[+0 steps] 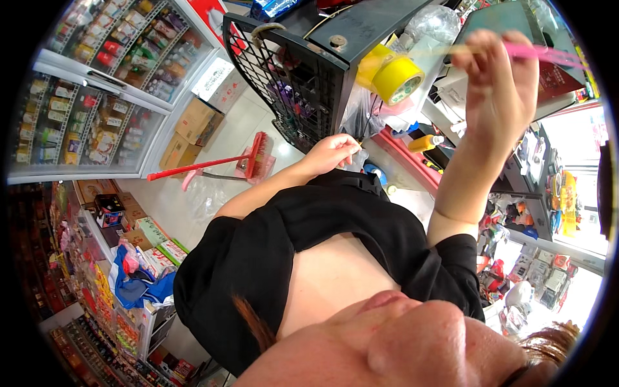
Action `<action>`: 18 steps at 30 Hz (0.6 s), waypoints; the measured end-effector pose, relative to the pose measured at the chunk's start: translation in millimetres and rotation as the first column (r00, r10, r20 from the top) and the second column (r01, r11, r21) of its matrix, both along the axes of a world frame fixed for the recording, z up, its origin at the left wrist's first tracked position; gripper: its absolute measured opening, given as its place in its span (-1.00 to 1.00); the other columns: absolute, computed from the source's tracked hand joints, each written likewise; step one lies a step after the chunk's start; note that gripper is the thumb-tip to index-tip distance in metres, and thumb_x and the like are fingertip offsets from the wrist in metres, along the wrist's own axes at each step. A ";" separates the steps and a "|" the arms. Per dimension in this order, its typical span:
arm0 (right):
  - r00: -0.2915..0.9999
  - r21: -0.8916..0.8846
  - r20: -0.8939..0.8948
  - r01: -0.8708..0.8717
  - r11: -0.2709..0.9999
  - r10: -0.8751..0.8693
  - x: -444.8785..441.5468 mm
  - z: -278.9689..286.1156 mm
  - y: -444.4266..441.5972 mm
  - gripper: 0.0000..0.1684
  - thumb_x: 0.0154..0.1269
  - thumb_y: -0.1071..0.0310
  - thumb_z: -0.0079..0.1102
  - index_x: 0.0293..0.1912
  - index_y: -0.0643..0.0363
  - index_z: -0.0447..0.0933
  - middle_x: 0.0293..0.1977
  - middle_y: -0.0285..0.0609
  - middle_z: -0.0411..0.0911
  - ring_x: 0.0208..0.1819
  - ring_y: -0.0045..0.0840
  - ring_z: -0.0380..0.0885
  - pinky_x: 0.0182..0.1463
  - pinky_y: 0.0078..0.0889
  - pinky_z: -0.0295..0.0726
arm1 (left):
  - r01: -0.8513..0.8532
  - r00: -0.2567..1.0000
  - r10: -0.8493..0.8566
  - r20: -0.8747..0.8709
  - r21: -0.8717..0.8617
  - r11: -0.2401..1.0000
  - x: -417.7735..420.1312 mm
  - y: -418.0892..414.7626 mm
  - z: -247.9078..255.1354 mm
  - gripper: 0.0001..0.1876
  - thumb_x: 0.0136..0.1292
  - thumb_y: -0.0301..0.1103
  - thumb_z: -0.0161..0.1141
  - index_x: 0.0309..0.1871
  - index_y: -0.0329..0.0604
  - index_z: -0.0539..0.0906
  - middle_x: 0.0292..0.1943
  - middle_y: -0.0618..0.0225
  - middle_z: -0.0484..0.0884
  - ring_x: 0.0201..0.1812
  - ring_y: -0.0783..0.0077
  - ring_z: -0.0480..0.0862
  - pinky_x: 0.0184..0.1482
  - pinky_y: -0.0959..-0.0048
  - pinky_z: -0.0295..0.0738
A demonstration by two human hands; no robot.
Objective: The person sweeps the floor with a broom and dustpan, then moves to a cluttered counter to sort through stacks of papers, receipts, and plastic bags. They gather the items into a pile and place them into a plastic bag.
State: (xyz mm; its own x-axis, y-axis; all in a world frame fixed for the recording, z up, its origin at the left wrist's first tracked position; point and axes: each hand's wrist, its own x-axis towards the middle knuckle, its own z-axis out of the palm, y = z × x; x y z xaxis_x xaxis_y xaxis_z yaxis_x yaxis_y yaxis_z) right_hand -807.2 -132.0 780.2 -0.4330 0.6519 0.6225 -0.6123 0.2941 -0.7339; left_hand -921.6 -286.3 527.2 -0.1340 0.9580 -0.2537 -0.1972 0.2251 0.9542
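Observation:
My right hand [503, 92] is raised at the upper right and blurred by motion. Its fingers grip a thin pink object [546, 52], apparently plastic, that sticks out to the right. A pale yellowish streak [440, 50] runs left from the same fingers, too blurred to identify. Left of that hand, rolls of yellow adhesive tape [399, 81] rest at the edge of a dark desk [367, 29]. My left hand [336, 152] is low in front of my waist, thumb and fingertips drawn together beside a translucent plastic bag [361, 116]. Whether it pinches something small is unclear.
A black mesh panel [290, 82] forms the desk's side. On the tiled floor lie a red broom [208, 167] and cardboard boxes [193, 121]. Drinks fridges [96, 96] stand at left, stocked shelves below them. A yellow bottle [425, 143] lies beneath my right arm.

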 end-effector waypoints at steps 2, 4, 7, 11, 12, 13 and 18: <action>0.996 0.048 0.058 0.069 0.996 -0.072 -21.3 5.1 8.2 -0.76 0.39 0.49 0.00 -0.01 0.38 0.29 -0.31 0.06 0.56 -0.41 -0.39 0.59 -0.23 -0.47 0.61 | 0.002 1.000 -0.002 0.009 0.013 1.000 -1.3 -0.9 2.4 -0.81 0.38 -0.26 0.07 -0.16 -0.18 0.58 -0.48 0.49 0.53 -0.46 0.70 0.45 -0.37 0.66 0.37; 0.996 0.052 0.075 0.053 0.997 -0.057 -42.0 3.8 1.9 -0.72 0.35 0.46 0.08 0.00 0.28 0.28 -0.39 -0.12 0.56 -0.48 -0.56 0.56 -0.38 -0.62 0.56 | -0.022 1.000 0.022 -0.018 0.010 1.000 -5.8 -10.2 -1.2 -0.78 0.40 -0.27 0.03 -0.09 -0.20 0.58 -0.45 0.47 0.54 -0.45 0.68 0.45 -0.35 0.66 0.37; 0.990 0.074 0.143 -0.002 0.997 -0.009 -38.4 12.0 -4.4 -0.75 0.36 0.48 0.04 -0.02 0.22 0.26 -0.39 -0.13 0.57 -0.47 -0.57 0.58 -0.39 -0.66 0.57 | -0.023 0.999 0.023 -0.037 0.006 1.000 -12.2 -16.0 0.7 -0.78 0.41 -0.28 0.01 -0.06 -0.20 0.58 -0.44 0.45 0.54 -0.44 0.66 0.46 -0.34 0.66 0.37; 0.985 0.240 0.141 0.065 0.969 -0.102 -39.6 10.2 -0.2 -0.75 0.35 0.51 0.04 -0.03 0.21 0.25 -0.39 -0.14 0.57 -0.43 -0.57 0.59 -0.38 -0.66 0.56 | -0.051 0.998 0.051 -0.042 -0.001 0.999 -16.8 -23.2 -4.9 -0.79 0.40 -0.30 0.01 -0.07 -0.19 0.59 -0.44 0.44 0.55 -0.44 0.66 0.46 -0.35 0.66 0.37; 0.984 0.259 0.133 0.084 0.962 -0.122 -41.1 10.1 -1.5 -0.74 0.34 0.53 0.05 -0.03 0.21 0.25 -0.40 -0.15 0.57 -0.41 -0.58 0.59 -0.39 -0.66 0.57 | -0.059 0.998 0.060 -0.026 0.011 0.998 -17.8 -24.9 -6.9 -0.79 0.40 -0.30 0.01 -0.08 -0.19 0.59 -0.44 0.44 0.55 -0.44 0.65 0.46 -0.34 0.65 0.38; 0.983 0.258 0.142 0.078 0.963 -0.117 -43.1 10.4 -3.1 -0.74 0.34 0.53 0.05 -0.03 0.21 0.26 -0.40 -0.15 0.57 -0.41 -0.58 0.59 -0.39 -0.66 0.58 | -0.064 0.998 0.064 -0.025 0.011 0.998 -18.8 -25.7 -8.5 -0.79 0.40 -0.30 0.01 -0.08 -0.19 0.59 -0.44 0.44 0.55 -0.43 0.65 0.46 -0.34 0.65 0.38; 0.971 0.191 0.224 0.039 0.981 -0.082 -50.4 13.5 -5.0 -0.75 0.34 0.52 0.05 -0.04 0.22 0.26 -0.40 -0.15 0.57 -0.42 -0.57 0.60 -0.41 -0.64 0.61 | -0.078 0.997 0.079 -0.019 0.010 0.997 -21.9 -29.0 -14.7 -0.78 0.41 -0.29 0.01 -0.08 -0.21 0.58 -0.43 0.43 0.55 -0.43 0.64 0.46 -0.33 0.65 0.38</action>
State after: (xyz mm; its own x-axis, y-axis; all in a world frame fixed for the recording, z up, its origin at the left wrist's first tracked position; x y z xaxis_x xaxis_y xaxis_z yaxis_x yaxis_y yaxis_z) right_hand -857.6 -137.0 793.7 -0.5415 0.5650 0.6226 -0.4105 0.4686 -0.7822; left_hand -943.6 -315.3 512.5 -0.2137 0.9465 -0.2416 -0.1954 0.2009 0.9599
